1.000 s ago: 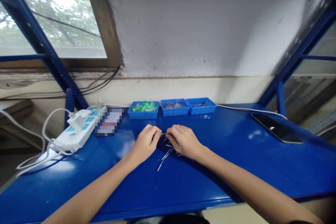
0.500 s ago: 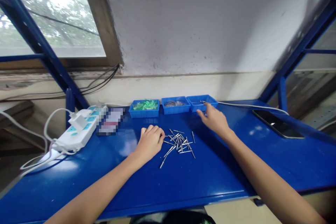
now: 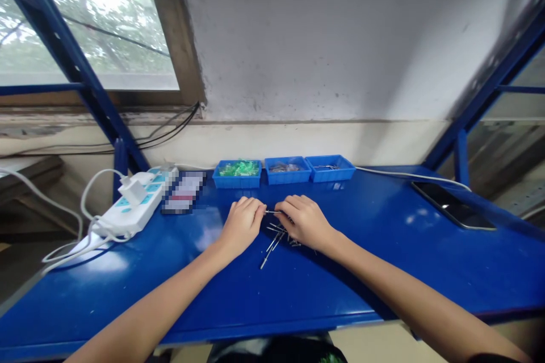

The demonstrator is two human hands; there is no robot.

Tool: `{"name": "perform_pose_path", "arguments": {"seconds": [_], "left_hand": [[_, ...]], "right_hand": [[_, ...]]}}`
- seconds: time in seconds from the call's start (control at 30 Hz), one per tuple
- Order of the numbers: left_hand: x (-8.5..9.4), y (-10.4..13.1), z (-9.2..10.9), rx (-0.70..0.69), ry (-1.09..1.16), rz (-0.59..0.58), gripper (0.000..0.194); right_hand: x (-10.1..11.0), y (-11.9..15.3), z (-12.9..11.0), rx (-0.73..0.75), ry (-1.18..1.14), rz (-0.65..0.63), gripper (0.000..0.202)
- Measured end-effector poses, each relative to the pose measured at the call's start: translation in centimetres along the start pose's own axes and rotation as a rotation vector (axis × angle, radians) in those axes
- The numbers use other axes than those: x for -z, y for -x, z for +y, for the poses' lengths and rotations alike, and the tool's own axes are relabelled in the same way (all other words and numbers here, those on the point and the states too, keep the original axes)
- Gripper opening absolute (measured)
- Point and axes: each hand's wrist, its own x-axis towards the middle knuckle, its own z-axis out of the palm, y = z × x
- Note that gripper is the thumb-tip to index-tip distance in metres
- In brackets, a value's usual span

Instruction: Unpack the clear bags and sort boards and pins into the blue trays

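Observation:
A thin silver blind rivet [image 3: 272,212] spans the small gap between my two hands, just above the tabletop. My left hand [image 3: 243,222] is closed, thumb and fingers pinching the rivet's left end. At its other end my right hand [image 3: 307,220] is closed too, fingertips around the thin pin. Below my right hand lies a loose pile of similar rivets [image 3: 275,241], partly covered by the hand. The right blue bin [image 3: 331,176] behind them holds a few rivets.
A blue bin [image 3: 238,182] of green plastic pieces and a middle blue bin [image 3: 288,178] with small bagged-looking parts stand along the back. A white power strip [image 3: 138,210] with cables and a blurred flat object [image 3: 184,193] lie left. A black phone [image 3: 453,205] lies right on the blue table [image 3: 383,261].
My right hand has moved from the right blue bin, left and nearer to me, and meets the rivet at my left hand. It hides most of the pile.

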Motion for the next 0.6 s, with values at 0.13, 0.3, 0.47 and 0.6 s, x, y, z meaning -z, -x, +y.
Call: {"name": "perform_pose_path", "arguments": {"seconds": [0.13,0.3,0.47,0.6], "left_hand": [[0.24,0.03,0.04,0.012,0.028,0.004,0.033],[0.41,0.17,0.14,0.013,0.18,0.03,0.02],[0.56,0.16,0.03,-0.038,0.222,0.046,0.015],[0.78,0.15,-0.02,-0.062,0.221,0.03,0.023]], "right_hand": [[0.38,-0.06,-0.1,0.024,0.017,0.026,0.019],[0.36,0.01,-0.3,-0.017,-0.022,0.03,0.027],[0.7,-0.14,-0.06,-0.089,-0.104,0.03,0.025],[0.55,-0.11,0.12,-0.042,-0.133,0.09,0.019]]}}
